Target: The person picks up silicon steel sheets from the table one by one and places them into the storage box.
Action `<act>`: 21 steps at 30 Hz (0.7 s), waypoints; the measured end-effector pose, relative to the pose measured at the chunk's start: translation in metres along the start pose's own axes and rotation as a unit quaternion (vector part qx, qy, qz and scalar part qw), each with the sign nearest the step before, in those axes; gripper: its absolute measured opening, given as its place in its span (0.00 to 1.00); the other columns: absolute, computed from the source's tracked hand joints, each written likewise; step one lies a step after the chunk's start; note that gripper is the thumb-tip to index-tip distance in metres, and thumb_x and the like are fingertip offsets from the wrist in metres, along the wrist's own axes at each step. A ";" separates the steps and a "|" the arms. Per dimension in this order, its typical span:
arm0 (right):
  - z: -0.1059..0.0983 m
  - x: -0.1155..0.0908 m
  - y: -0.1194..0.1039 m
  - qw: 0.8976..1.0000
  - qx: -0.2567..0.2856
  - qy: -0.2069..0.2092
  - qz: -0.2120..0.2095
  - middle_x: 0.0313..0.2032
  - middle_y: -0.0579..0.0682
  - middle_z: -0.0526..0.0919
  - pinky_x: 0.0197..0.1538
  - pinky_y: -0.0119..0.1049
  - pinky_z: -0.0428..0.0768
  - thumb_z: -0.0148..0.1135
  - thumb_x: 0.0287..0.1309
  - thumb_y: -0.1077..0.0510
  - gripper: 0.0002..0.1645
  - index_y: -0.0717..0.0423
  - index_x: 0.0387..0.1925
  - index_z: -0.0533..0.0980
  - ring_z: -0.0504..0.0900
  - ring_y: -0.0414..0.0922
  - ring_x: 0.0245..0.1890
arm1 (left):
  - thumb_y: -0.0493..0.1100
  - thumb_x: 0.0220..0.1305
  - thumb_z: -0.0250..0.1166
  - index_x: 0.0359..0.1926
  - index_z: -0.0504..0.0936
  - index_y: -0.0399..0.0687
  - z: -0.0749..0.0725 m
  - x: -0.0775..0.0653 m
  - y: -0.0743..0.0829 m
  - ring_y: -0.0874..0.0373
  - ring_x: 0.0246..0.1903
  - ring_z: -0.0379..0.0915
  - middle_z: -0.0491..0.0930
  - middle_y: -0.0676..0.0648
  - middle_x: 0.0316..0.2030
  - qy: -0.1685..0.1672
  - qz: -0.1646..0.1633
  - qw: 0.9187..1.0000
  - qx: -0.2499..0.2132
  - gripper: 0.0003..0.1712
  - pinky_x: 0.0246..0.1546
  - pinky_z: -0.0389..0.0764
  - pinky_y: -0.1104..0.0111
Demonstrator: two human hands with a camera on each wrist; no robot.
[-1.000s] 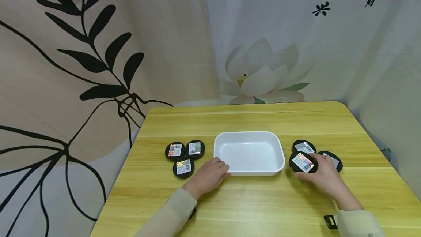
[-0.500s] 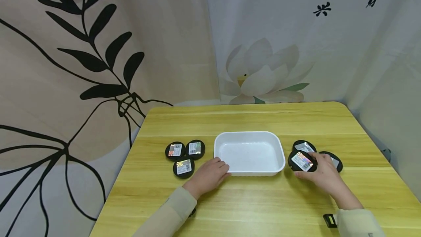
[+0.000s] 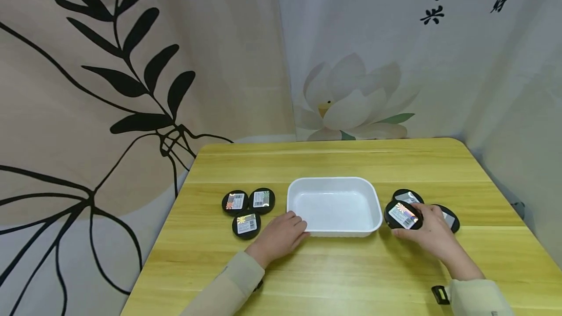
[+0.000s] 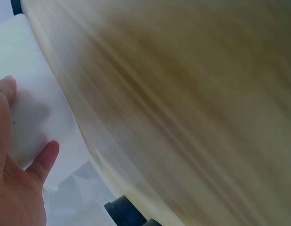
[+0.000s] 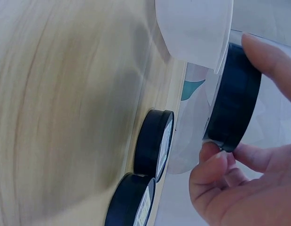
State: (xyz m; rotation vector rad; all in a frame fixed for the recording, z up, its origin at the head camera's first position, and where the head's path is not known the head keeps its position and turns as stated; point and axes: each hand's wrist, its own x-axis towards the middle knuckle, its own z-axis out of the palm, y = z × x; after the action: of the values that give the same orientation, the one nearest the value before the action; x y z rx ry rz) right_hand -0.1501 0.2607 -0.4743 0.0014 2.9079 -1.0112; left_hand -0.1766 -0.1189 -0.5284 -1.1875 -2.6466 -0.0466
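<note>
My right hand (image 3: 432,230) holds a flat round black container (image 3: 403,215), its barcode label facing up in the head view. In the right wrist view, thumb and fingers grip the black container (image 5: 235,99) by its side, raised off the table. Close by stand two more black containers, one behind (image 3: 407,195) and one to the right (image 3: 450,217), partly covered by the hand. At the near left corner of a shallow white tray (image 3: 335,230), my left hand (image 3: 281,238) holds the rim. The thumb (image 4: 47,155) lies against the tray's outer wall in the left wrist view.
Left of the tray, three similar black containers (image 3: 247,226) with labels up sit in a tight cluster. Everything stands on a wooden table (image 3: 342,277). A printed curtain (image 3: 228,62) hangs behind its far edge.
The container in my right hand has shifted very slightly left. My left hand stays at the tray's corner. The head view has tilted a little.
</note>
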 end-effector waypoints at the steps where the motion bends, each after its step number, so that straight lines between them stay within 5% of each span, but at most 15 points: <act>1: 0.000 0.000 0.000 1.000 -0.001 -0.001 0.000 0.53 0.74 0.55 0.45 0.62 0.65 0.70 0.32 0.30 0.67 0.72 0.62 0.54 0.61 0.67 0.49 | 0.56 0.68 0.48 0.31 0.70 0.57 0.000 0.000 0.000 0.63 0.32 0.61 0.69 0.59 0.28 0.001 0.001 1.000 0.001 0.13 0.35 0.69 0.70; 21: 0.001 0.008 -0.009 1.000 -0.001 0.001 -0.010 0.53 0.73 0.55 0.45 0.60 0.66 0.70 0.32 0.31 0.67 0.70 0.63 0.54 0.63 0.65 0.48 | 0.56 0.68 0.48 0.31 0.70 0.57 0.003 0.000 -0.001 0.63 0.32 0.60 0.69 0.59 0.28 0.000 0.000 1.000 -0.001 0.13 0.35 0.69 0.70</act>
State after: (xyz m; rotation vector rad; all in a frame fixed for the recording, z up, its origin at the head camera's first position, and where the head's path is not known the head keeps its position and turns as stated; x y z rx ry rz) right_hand -0.1584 0.2533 -0.4703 -0.0267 2.9172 -1.0112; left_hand -0.1775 -0.1192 -0.5310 -1.1871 -2.6465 -0.0494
